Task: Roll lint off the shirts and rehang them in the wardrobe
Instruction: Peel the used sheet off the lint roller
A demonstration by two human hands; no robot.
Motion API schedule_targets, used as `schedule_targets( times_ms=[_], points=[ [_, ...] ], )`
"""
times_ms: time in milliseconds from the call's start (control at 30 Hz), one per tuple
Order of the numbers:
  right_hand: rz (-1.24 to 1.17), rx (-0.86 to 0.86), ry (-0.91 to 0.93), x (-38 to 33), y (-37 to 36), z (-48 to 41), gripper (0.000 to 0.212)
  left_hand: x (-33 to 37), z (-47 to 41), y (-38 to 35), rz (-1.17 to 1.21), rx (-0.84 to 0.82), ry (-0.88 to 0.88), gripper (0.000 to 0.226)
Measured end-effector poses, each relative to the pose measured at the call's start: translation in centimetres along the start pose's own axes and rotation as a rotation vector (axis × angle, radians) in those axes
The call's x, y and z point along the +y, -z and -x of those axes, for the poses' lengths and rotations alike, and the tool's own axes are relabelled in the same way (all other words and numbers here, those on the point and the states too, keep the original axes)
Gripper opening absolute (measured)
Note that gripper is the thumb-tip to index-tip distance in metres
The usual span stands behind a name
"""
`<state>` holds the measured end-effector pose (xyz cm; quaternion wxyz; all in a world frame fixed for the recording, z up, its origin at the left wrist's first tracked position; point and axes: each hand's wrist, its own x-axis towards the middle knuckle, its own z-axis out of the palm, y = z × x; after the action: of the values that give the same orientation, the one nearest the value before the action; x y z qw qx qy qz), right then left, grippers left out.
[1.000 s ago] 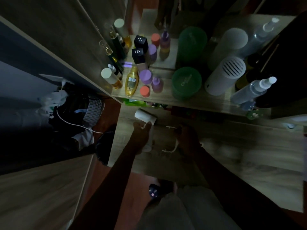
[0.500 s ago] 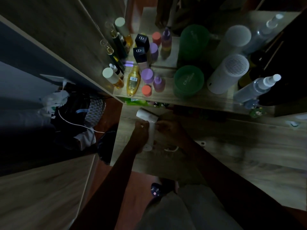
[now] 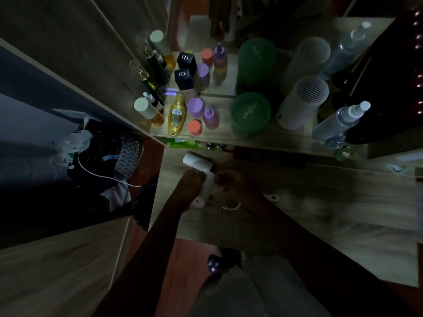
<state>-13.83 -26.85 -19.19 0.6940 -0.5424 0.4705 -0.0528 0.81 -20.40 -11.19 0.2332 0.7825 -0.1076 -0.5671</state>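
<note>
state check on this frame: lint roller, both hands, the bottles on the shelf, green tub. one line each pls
lint roller: held over the wooden surface, roll end pointing away
left hand: closed around the roller handle
right hand: on the roller beside the left; grip unclear in the dark
gold bottle: lying flat
purple-capped bottles: upright, capped
green tub: lid on

Dim room, wood-grain dresser top [image 3: 343,202], reddish floor [image 3: 190,255]
</note>
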Motion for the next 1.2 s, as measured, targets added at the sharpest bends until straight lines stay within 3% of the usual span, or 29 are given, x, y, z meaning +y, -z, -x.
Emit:
schedule_targets(
  times_ms=[133, 367, 533, 733, 833, 967, 1100, 1200],
  points=[
    [-0.084, -0.008, -0.058, -0.3, 0.6, 0.1, 0.024, 0.5, 0.3, -0.3, -0.116, 0.001, -0.079, 0.052],
    [-0.134, -0.094, 0.006, -1.3, 1.5, 0.4, 0.035, 0.3, 1.3, 0.1, -0.225, 0.139, -0.261, 0.034],
    [-0.145, -0.224, 0.082, -1.8, 1.5, 0.7, 0.041, -0.4, 1.8, 1.7, -0.235, 0.078, -0.377, 0.025],
    [-0.120, -0.278, 0.113, -2.9, 0.9, 0.8, 0.036, -1.1, 2.5, 3.9, -0.184, -0.057, -0.509, 0.041],
    [-0.180, -0.291, 0.100, -3.2, 0.7, 1.1, 0.032, -1.8, 2.7, 4.4, -0.118, -0.060, -0.487, 0.042],
    [-0.214, -0.267, 0.054, -2.8, 0.1, 1.3, 0.016, -2.5, 2.8, 4.2, -0.038, 0.019, -0.359, 0.019],
    [-0.268, -0.156, -0.077, -1.9, -0.6, 1.3, 0.018, -3.2, 2.5, 3.6, 0.105, 0.094, -0.110, 0.031],
    [0.045, -0.048, -0.062, -0.9, -0.9, 0.4, 0.026, -3.7, 2.3, 3.3, 0.127, 0.082, -0.020, 0.037]
  ],
)
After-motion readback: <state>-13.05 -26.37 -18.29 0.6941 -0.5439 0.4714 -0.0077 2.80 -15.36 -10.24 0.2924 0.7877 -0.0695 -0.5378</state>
